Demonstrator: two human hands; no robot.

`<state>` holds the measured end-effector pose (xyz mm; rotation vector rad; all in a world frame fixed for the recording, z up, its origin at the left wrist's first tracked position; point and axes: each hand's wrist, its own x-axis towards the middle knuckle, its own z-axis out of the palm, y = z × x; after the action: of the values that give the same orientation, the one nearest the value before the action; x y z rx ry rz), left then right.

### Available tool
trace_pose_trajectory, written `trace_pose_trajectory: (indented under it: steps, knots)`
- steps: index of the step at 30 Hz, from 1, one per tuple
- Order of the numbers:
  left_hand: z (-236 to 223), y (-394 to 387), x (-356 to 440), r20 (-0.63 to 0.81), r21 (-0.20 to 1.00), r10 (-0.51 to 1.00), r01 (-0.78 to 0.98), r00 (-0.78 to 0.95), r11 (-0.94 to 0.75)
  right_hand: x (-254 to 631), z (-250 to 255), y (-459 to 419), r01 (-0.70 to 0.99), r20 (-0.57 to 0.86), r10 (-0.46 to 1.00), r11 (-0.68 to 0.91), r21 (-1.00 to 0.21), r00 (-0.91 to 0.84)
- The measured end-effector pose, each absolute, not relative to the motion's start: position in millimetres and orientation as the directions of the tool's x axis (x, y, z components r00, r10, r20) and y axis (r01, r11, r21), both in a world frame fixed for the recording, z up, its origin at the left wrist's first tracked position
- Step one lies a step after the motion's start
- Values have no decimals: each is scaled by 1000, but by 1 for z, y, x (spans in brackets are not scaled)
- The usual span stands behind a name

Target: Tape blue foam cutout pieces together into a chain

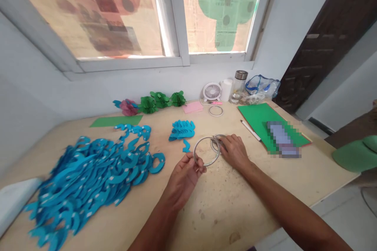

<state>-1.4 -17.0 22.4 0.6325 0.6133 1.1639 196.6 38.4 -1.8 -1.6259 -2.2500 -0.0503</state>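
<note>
My left hand (187,178) pinches the lower left edge of a thin, pale roll of tape (203,138), tilted up above the table. Just to its right, my right hand (237,151) has its fingers closed on a second thin roll of tape (220,135), partly covered by the fingers. From my view the two rolls overlap; whether they touch I cannot tell. Beyond my left hand lie a small curled blue paper piece (186,146) and a stack of folded blue paper (182,130).
A large heap of blue paper curves with white squares (97,176) covers the left. Behind are green paper pompoms (148,104), a small fan (212,91), a glass bottle (239,86) and another tape roll (216,115). A pen (250,130) and green board (253,115) lie right.
</note>
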Motion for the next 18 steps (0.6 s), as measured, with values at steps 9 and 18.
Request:
trace_pose_trajectory:
  steps: [9,18]
  knots:
    - [22,-16,-8,-137,664,951,-686,279,297,197,17,37,524,272,950,313,-792,-156]
    - [22,-17,-9,-147,621,942,-713,303,326,171,47,18,-55,25,981,15,-998,-190]
